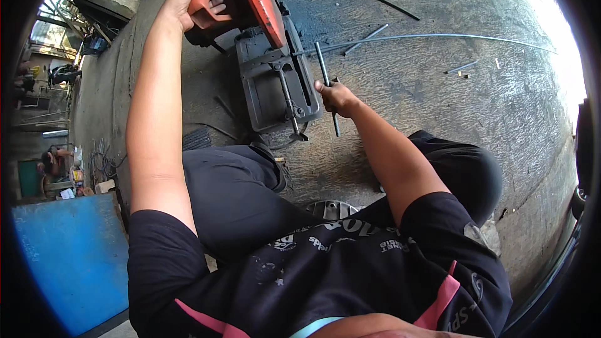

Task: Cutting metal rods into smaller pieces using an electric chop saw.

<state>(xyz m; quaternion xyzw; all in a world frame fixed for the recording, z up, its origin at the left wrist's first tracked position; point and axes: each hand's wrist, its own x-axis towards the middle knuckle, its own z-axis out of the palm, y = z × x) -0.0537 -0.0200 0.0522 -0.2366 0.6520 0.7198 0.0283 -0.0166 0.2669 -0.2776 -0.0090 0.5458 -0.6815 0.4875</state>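
Note:
A chop saw with a grey metal base [251, 66] and a red-orange blade guard [260, 4] rests on the floor in front of me. My left hand [183, 1] is wrapped round the saw's orange handle [201, 9], fingers passing through its loop. Just right of the base, my right hand [339, 98] grips a short metal rod [322, 62], which sticks out above and below the fist. A long thin rod [438, 35] runs from beside the saw to the right, crossing near the short rod's upper end. The saw's clamp screw [287, 89] lies along its base.
Loose pieces lie on the rough concrete floor: a dark bar [394, 7], a cut rod [366, 39] and a shorter piece [461, 67]. A blue panel [69, 256] stands at the lower left. My bent knees flank the space before the saw.

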